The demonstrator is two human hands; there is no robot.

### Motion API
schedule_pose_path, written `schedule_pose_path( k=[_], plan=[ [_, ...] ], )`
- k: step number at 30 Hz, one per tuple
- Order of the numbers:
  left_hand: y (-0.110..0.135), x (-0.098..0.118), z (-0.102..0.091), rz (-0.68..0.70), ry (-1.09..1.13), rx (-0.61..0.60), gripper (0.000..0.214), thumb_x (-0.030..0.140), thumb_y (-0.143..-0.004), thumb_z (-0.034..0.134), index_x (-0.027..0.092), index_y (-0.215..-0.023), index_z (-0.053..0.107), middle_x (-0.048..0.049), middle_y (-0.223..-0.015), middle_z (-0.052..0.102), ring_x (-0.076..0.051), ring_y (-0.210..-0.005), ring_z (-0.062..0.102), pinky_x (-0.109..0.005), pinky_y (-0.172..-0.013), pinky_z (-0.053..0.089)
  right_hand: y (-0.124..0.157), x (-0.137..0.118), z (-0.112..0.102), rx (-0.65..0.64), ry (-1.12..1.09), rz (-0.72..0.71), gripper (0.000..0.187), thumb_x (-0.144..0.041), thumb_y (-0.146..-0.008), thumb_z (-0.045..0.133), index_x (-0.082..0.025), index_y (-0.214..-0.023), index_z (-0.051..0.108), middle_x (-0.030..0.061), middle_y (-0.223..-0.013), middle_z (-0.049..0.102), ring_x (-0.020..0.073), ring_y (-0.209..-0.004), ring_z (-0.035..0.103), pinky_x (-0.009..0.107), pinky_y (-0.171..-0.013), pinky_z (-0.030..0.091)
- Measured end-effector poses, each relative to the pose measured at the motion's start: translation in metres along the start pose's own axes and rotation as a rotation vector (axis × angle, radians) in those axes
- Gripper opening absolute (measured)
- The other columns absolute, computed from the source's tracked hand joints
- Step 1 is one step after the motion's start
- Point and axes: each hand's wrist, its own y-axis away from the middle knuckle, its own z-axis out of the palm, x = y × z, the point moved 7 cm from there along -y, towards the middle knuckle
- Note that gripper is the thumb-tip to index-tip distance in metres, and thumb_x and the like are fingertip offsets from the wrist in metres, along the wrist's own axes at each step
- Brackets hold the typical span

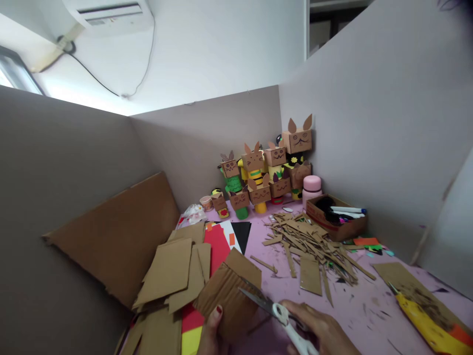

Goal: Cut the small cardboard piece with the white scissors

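Note:
My left hand (pixel 213 329) grips a brown piece of corrugated cardboard (pixel 231 296) from below, its thumb pressed on the near face. The piece is folded or bent along its upper part. My right hand (pixel 314 323) is closed round a pair of scissors (pixel 283 315) with white handles. The scissor blades are a little apart and point left, lying against the right side of the cardboard. Whether they have bitten into it, I cannot tell.
Cardboard sheets (pixel 166 266) and coloured paper (pixel 218 241) lie at left. Cardboard strips (pixel 306 236) cover the middle right. Several cardboard animal figures (pixel 254 192) stand at the back, near a pink bottle (pixel 312 187) and a box of pens (pixel 332 224). A yellow tool (pixel 421 315) lies far right.

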Motion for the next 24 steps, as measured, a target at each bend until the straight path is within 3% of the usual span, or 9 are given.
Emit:
schedule_pose_path(
  k=[6, 11, 17, 21, 24],
  plan=[
    [0.002, -0.002, 0.004, -0.002, 0.073, 0.015, 0.053, 0.034, -0.062, 0.075, 0.021, -0.112, 0.065, -0.0064, -0.08, 0.076, -0.033, -0.101, 0.063, -0.044, -0.098, 0.041, -0.001, -0.01, -0.004, -0.034, 0.007, 0.023, 0.04, -0.025, -0.065, 0.063, -0.022, -0.104, 0.064, 0.0019, -0.079, 0.069, 0.0187, -0.066, 0.061, 0.021, -0.058, 0.045],
    [0.003, 0.001, 0.005, 0.026, 0.044, 0.038, 0.049, 0.034, -0.06, 0.076, 0.021, -0.106, 0.068, -0.0057, -0.08, 0.076, -0.033, -0.1, 0.063, -0.044, -0.097, 0.042, -0.005, -0.014, -0.004, -0.105, 0.192, 0.062, 0.049, -0.033, -0.069, 0.061, -0.015, -0.114, 0.063, 0.0094, -0.08, 0.067, 0.0242, -0.069, 0.061, 0.03, -0.064, 0.047],
    [0.006, 0.005, 0.008, 0.064, 0.062, 0.074, 0.045, 0.03, -0.058, 0.077, 0.018, -0.101, 0.069, -0.0049, -0.077, 0.076, -0.032, -0.098, 0.064, -0.043, -0.094, 0.045, -0.003, -0.01, 0.002, -0.113, 0.094, 0.053, 0.052, -0.029, -0.07, 0.06, -0.013, -0.12, 0.059, 0.0146, -0.093, 0.068, 0.0282, -0.082, 0.064, 0.034, -0.073, 0.049],
    [0.008, 0.012, 0.011, 0.108, 0.106, 0.087, 0.05, 0.027, -0.068, 0.069, 0.018, -0.116, 0.06, -0.0035, -0.077, 0.076, -0.028, -0.089, 0.068, -0.041, -0.091, 0.048, -0.002, 0.005, 0.01, -0.071, -0.016, 0.026, 0.057, -0.035, -0.072, 0.062, -0.018, -0.126, 0.055, 0.0147, -0.105, 0.068, 0.0301, -0.095, 0.064, 0.035, -0.082, 0.049],
    [0.011, 0.026, 0.013, 0.208, 0.092, 0.119, 0.054, 0.02, -0.076, 0.06, 0.021, -0.129, 0.047, -0.0013, -0.081, 0.076, -0.024, -0.084, 0.069, -0.041, -0.09, 0.049, -0.004, 0.022, 0.022, -0.07, -0.018, 0.069, 0.066, -0.035, -0.069, 0.066, -0.016, -0.131, 0.051, 0.017, -0.124, 0.061, 0.0329, -0.112, 0.057, 0.036, -0.092, 0.044]
  ],
)
